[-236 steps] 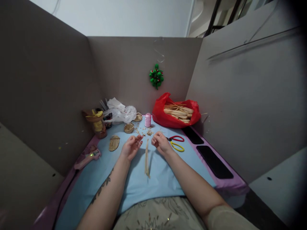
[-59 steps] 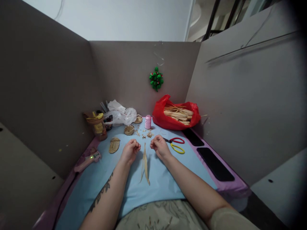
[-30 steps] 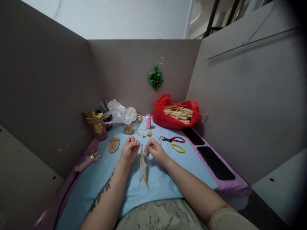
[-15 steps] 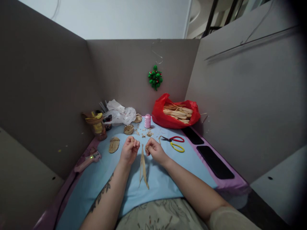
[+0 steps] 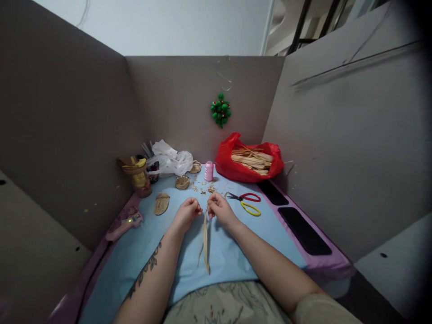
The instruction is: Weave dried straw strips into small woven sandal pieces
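Note:
My left hand (image 5: 189,212) is closed in a pinch over the middle of the blue cloth. Opposite it, almost touching, my right hand (image 5: 218,209) is also pinched. Whatever lies between the fingertips is too thin or hidden to make out. Between and just below both hands is a narrow bundle of dried straw-coloured leaf strips (image 5: 205,240), gathered at its top and splayed at its lower end. Scissors (image 5: 243,202) with one red and one yellow handle lie open to the right. A pink spool of thread (image 5: 209,171) stands beyond the hands.
A red bag (image 5: 222,159) of dried leaves sits at the back right, near two black phone-like slabs (image 5: 305,231). On the left are a woven oval piece (image 5: 162,204), a small woven basket (image 5: 182,182), a pink glue gun (image 5: 124,226) and a white plastic bag (image 5: 172,159). Grey panels enclose the table.
My hands have come closer together, the left moving right and slightly down. The leaf bundle has shifted a little right and towards me.

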Motion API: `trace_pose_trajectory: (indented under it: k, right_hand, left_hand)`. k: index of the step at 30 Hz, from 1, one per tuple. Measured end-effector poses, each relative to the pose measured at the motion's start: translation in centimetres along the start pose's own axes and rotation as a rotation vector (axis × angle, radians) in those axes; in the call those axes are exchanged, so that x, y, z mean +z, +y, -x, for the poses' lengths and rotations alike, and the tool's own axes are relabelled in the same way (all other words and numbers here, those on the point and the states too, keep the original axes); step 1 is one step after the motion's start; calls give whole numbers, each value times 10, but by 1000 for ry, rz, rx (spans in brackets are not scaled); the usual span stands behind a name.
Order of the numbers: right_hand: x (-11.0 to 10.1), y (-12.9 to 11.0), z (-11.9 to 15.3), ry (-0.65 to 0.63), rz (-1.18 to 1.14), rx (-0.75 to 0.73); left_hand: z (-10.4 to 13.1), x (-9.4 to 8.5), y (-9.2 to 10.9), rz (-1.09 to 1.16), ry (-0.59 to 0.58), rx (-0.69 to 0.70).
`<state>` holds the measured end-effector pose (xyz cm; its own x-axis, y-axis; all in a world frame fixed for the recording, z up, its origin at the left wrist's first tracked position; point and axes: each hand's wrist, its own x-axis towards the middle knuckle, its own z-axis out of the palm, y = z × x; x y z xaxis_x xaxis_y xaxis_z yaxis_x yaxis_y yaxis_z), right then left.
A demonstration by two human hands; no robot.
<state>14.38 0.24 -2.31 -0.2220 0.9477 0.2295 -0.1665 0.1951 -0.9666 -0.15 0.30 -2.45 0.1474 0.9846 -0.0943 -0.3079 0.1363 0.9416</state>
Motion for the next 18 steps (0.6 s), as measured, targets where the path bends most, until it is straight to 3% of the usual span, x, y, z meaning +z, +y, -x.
trace_pose_trajectory:
  k: [3, 6, 11, 18]
  right_hand:
    - [3, 7, 0, 27, 89, 146]
    - [4, 11, -1, 23, 84, 274]
    - [3, 7, 2, -89, 15, 314]
    - [2, 4, 5, -231, -78, 331]
  left_hand:
    - [3, 2, 4, -214, 9, 79]
    - [3, 1, 8, -439, 98, 250]
    - [1, 2, 9, -547, 176, 532]
    - [4, 2, 6, -482, 214, 541]
